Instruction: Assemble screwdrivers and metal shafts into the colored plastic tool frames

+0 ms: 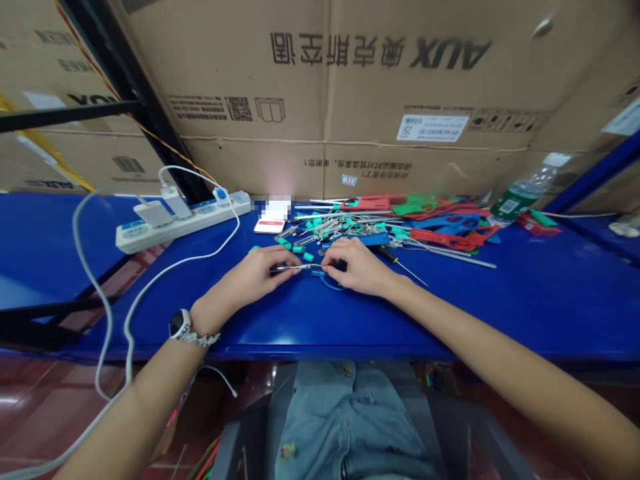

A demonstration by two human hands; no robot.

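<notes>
In the head view both hands meet over the blue table, a thin silver metal piece (304, 267) between them. My left hand (270, 270), with a watch on its wrist, pinches its left part between thumb and fingers. My right hand (353, 263) has thumb and fingertips closed at its right end. A blue loop (330, 283) lies under the right fingers; what it belongs to is partly hidden. Several small green caps (299, 249) lie just beyond the hands. Behind the right hand is a pile of metal rods, wires and green bits (330, 227).
Red (440, 239), blue and green plastic handles heap to the right, with a screwdriver (410, 272) nearer me. A plastic bottle (523, 193) stands tilted-looking at the back right. A power strip (190, 223) with white cables and a phone (273, 217) lie left. Cardboard boxes (350, 87) wall the back.
</notes>
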